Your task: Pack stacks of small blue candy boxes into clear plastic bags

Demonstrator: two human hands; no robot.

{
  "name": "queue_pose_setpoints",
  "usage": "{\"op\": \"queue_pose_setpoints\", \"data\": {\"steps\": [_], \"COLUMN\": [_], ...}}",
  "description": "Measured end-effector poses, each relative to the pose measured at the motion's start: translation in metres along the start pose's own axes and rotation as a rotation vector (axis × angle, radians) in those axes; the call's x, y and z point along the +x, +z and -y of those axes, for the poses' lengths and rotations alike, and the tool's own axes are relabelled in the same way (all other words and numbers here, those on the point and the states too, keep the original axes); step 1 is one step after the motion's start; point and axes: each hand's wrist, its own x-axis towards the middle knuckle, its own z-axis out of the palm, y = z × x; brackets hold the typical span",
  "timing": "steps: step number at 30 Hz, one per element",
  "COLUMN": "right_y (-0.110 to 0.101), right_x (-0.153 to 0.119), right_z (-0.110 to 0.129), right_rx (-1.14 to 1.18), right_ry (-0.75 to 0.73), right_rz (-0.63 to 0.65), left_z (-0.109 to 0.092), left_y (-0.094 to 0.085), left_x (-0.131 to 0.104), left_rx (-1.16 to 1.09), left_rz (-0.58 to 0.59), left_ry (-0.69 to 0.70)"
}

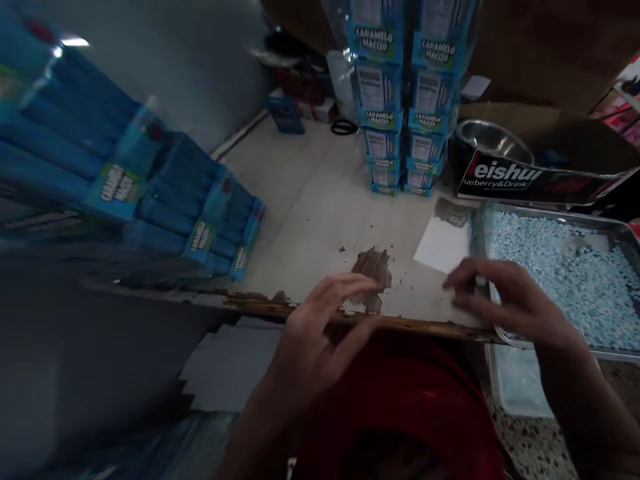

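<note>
My left hand (320, 333) hovers over the worn front edge of the pale table (310, 213), its fingers apart and nothing in them. Just behind it lies a brown bare patch (373, 270) in the tabletop. My right hand (505, 297), slightly blurred, is raised beside the left rim of a metal tray (550, 217) filled with small light blue and white pieces (565, 273). Its fingers are bent but apart, and I see nothing between them. A white paper (440, 247) lies on the table between the bare patch and the tray.
Stacked blue packs (185, 200) rise at the left. More blue packs in clear plastic (383, 120) stand at the back centre. A black cardboard box (540, 183) at the back right holds a metal bowl (495, 140). Black scissors (344, 127) lie near the wall.
</note>
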Motion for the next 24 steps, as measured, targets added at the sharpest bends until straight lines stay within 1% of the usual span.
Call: {"op": "queue_pose_setpoints", "data": {"steps": [2, 3, 4, 5, 6, 7, 8, 10, 12, 14, 16, 18, 21, 23, 24], "right_y": [-0.011, -0.01, -0.005, 0.005, 0.02, 0.038, 0.057, 0.096, 0.128, 0.148, 0.156, 0.158, 0.159, 0.161, 0.161], "right_x": [0.007, 0.005, -0.001, -0.008, -0.016, -0.023, -0.029, -0.033, -0.029, -0.022, -0.019, -0.019, -0.023, -0.025, -0.026], "right_z": [-0.036, -0.055, -0.072, -0.086, -0.099, -0.109, -0.117, -0.131, -0.144, -0.153, -0.158, -0.158, -0.158, -0.163, -0.169], "right_rx": [-0.166, -0.221, -0.26, -0.293, -0.328, -0.362, -0.394, -0.457, -0.564, -0.719, -0.856, -0.925, -0.937, -0.909, -0.887], "right_ry": [0.191, 0.271, 0.321, 0.328, 0.294, 0.223, 0.122, -0.074, -0.203, -0.223, -0.207, -0.208, -0.213, -0.177, -0.131], "right_rz": [-0.162, -0.225, -0.254, -0.259, -0.255, -0.26, -0.26, -0.259, -0.285, -0.316, -0.298, -0.252, -0.202, -0.218, -0.232], "left_z": [0.061, 0.091, 0.118, 0.138, 0.153, 0.161, 0.164, 0.162, 0.157, 0.155, 0.156, 0.157, 0.159, 0.159, 0.158], "left_y": [0.015, 0.023, 0.031, 0.038, 0.044, 0.049, 0.052, 0.056, 0.057, 0.058, 0.059, 0.063, 0.067, 0.066, 0.064], "left_x": [0.018, 0.024, 0.026, 0.027, 0.026, 0.025, 0.024, 0.025, 0.03, 0.033, 0.031, 0.026, 0.015, 0.008, 0.005], "left_rx": [0.147, 0.214, 0.296, 0.397, 0.493, 0.566, 0.624, 0.663, 0.653, 0.635, 0.642, 0.674, 0.704, 0.693, 0.684], "left_rz": [-0.014, -0.041, -0.053, -0.047, 0.008, 0.102, 0.196, 0.294, 0.311, 0.298, 0.289, 0.29, 0.29, 0.271, 0.262], "left_ry": [-0.05, -0.108, -0.169, -0.205, -0.214, -0.222, -0.224, -0.231, -0.261, -0.27, -0.243, -0.198, -0.139, -0.103, -0.089]}}
